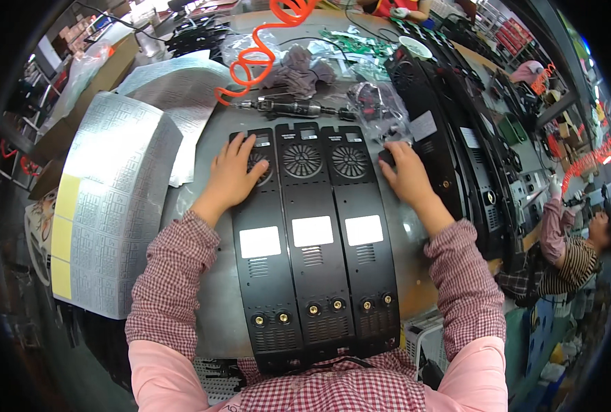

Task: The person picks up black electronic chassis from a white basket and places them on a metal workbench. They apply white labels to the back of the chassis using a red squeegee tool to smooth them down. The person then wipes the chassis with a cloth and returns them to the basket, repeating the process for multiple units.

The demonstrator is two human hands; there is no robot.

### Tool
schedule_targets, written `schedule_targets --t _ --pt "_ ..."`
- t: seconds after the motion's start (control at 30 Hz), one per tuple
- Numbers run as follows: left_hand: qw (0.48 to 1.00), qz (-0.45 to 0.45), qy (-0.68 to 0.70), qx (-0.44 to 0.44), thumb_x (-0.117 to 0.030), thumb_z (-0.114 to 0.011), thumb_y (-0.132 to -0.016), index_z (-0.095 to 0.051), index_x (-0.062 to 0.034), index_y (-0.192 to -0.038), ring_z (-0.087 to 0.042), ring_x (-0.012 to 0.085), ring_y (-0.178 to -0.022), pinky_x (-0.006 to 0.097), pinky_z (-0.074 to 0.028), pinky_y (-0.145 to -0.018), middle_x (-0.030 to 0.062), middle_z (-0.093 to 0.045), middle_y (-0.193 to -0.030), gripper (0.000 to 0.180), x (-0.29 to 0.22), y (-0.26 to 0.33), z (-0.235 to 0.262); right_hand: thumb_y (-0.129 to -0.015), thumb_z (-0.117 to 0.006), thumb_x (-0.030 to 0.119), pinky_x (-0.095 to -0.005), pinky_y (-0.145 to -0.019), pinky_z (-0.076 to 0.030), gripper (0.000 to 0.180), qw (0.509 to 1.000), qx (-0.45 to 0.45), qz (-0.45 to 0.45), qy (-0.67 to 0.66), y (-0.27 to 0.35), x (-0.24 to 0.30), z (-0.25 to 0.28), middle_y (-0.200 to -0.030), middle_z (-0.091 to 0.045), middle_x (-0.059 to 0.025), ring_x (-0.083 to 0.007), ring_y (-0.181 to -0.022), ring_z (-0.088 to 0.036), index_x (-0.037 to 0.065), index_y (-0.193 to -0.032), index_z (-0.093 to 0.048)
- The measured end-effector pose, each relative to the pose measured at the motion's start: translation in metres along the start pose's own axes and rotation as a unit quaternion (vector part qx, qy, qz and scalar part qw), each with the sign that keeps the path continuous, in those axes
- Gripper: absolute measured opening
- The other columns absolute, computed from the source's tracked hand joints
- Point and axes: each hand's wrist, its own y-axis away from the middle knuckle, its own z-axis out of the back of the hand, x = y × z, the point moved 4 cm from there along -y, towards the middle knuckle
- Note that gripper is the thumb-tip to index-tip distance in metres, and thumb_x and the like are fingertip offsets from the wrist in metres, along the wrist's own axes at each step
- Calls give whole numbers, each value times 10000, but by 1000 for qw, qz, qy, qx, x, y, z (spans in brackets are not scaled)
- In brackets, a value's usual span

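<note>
**Three black panels side by side, a hand at each outer edge**

I see three long black metal panels (313, 240) lying flat on the grey bench (212, 316), touching along their long edges. Each long axis runs from my chest away toward the far side of the bench, with the round fan grilles at the far end and the brass connectors at the near end. A white label sits near the middle of each.

My left hand (235, 175) lies palm down on the far end of the left panel (264, 240), fingers spread and flat over its fan grille, pinching nothing. My right hand (407, 175) rests at the far outer corner of the right panel (364, 240), fingers curled loosely over the edge; I cannot tell whether they actually grip it.

I judge these panels to be stiff sheet metal, fairly light for their length, smooth-coated and so a little slippery under a flat palm. They should slide easily on the bench. The best hold looks like the long outer edges, away from the grilles and connectors.

To the left lies a stack of silvery label sheets (113, 206). Beyond the panels are a powered screwdriver (285, 108) and its orange coiled hose (264, 48). More black panels (449, 151) are stacked on the right.
</note>
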Motion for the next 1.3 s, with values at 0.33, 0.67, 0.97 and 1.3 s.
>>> schedule_targets --t 0.33,0.67,0.97,1.3 --pt "998 59 -17 -21 -508 -680 -836 -585 -119 -1330 -474 374 -1236 449 -401 -1039 169 -497 -1349 636 24 -57 -6 -863 -725 97 -366 -973 -456 409 953 -52 -159 -253 89 35 30 -1219 -632 -132 -225 -1140 -581 36 -1249 -607" --pt "861 79 501 -20 -111 -710 -879 -563 -107 -1306 -604 88 -821 219 -476 -728 29 -629 -1001 452 18 -15 85 -940 -633 41 -390 -1003 -504 459 672 44 -116 -730 72 147 81 -1341 -542 -204 -250 -1162 -612 15 -1352 -433" --pt "698 48 714 -42 -131 -736 -886 -608 -22 -1205 -644 82 -792 213 -546 -716 29 -675 -965 362 -18 45 155 -821 -788 59 -336 -978 -480 469 735 94 -30 -671 46 202 117 -1219 -597 -115 -169 -1071 -618 27 -1219 -543" --pt "697 -120 702 -82 -221 -639 -972 -614 -51 -1085 -630 41 -753 208 -540 -683 0 -675 -928 205 -111 109 219 -662 -874 47 -266 -756 -509 484 926 -176 281 -183 7 283 203 -1009 -686 -97 -159 -890 -630 -26 -1105 -692"
